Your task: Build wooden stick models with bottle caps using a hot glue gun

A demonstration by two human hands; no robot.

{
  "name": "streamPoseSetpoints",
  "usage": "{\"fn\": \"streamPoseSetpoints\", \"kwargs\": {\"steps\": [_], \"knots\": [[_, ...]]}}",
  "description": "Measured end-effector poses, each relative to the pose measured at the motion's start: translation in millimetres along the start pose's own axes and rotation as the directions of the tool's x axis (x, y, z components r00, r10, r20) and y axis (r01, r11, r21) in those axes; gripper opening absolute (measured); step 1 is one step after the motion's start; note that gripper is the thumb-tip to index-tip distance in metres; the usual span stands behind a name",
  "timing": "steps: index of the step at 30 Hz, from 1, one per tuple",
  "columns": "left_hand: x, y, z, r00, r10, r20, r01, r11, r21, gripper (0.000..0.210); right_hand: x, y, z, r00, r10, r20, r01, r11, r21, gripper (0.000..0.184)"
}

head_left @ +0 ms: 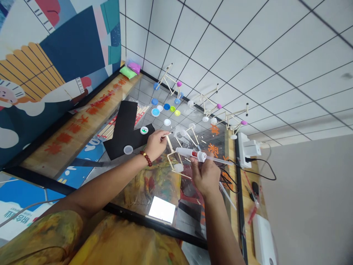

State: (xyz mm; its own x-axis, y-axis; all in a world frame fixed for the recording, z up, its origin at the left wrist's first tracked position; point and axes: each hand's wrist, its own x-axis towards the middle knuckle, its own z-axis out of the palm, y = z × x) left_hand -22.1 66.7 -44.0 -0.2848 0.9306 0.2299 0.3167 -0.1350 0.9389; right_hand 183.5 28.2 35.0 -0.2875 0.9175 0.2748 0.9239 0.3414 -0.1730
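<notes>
My left hand (pixel 156 146), with a beaded bracelet at the wrist, pinches a thin wooden stick at the top of a small stick frame (pixel 170 147). The frame stands on the glass tabletop and has a pale bottle cap (pixel 178 168) at its near end. My right hand (pixel 206 175) grips a white glue gun (pixel 186 152), its nozzle pointing left, close to the frame's sticks. A clear glue stick (pixel 220 161) pokes out of the gun's back end. Whether the nozzle touches the wood cannot be made out.
Several stick models (pixel 204 101) with bottle-cap wheels line the tiled wall. Loose caps (pixel 167 106) lie before them. Black card (pixel 121 129) lies left, over a bundle of sticks (pixel 107 129). Clay bags (pixel 128 71) sit in the far corner. A power strip (pixel 244 149) and cables are right.
</notes>
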Motion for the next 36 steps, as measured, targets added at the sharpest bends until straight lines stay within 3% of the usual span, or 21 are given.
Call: {"fn": "streamPoseSetpoints", "kwargs": {"steps": [17,25,36], "knots": [[-0.2,-0.2,-0.2,1.0,0.014,0.005,-0.014,1.0,0.014,0.028,-8.6,3.1,-2.2,0.999,-0.033,-0.018,0.033,0.999,-0.017,0.045],[0.0,-0.7,-0.3,1.0,0.009,0.007,-0.009,1.0,0.025,0.027,-9.2,3.6,-4.2,1.0,-0.008,0.027,0.009,1.0,-0.025,0.048],[-0.1,1.0,-1.4,1.0,0.013,0.005,-0.013,1.0,0.024,0.029,4.3,-6.1,0.6,1.0,-0.031,0.001,0.031,0.999,-0.012,0.046]]}}
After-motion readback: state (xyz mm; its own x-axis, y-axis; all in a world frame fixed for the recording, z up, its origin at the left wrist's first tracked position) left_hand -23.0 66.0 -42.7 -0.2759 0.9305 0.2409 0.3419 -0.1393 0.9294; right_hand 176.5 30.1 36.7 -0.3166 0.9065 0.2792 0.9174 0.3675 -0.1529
